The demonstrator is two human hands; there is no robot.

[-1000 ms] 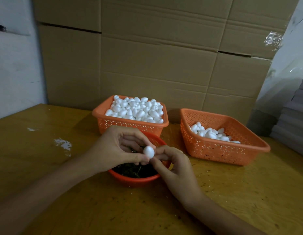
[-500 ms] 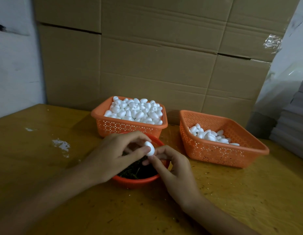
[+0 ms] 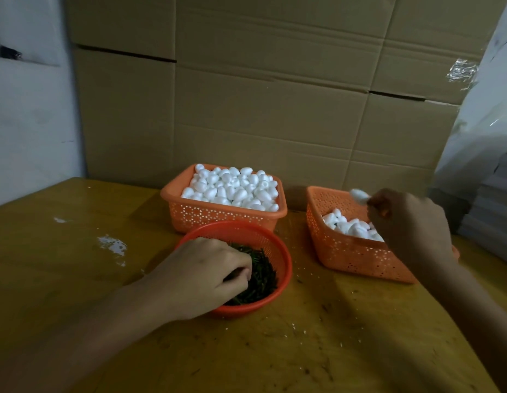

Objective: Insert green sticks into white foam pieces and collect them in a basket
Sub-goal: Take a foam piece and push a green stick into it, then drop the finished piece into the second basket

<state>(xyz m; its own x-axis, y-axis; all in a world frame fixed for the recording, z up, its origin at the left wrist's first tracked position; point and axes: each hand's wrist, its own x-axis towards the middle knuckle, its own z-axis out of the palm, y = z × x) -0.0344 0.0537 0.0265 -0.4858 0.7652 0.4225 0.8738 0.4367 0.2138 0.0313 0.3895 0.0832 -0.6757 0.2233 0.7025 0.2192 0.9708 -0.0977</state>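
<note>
Pinching a white foam piece point(image 3: 359, 195) at its fingertips, the right hand point(image 3: 411, 225) hovers over the partly filled orange basket point(image 3: 360, 268) at the right of the frame.
That piece is blurred and sits near the basket's far rim, so a loose toss could bounce it out onto the wooden table point(image 3: 331, 350). Whether a stick sits in it I cannot tell; a shallow one might drop out. At lower centre, the left hand point(image 3: 201, 276) curls its fingers into the green sticks point(image 3: 263, 276) in the round red basket point(image 3: 288, 268). Whether they grip one is hidden, and a blind grab could lift several or tip it.
</note>
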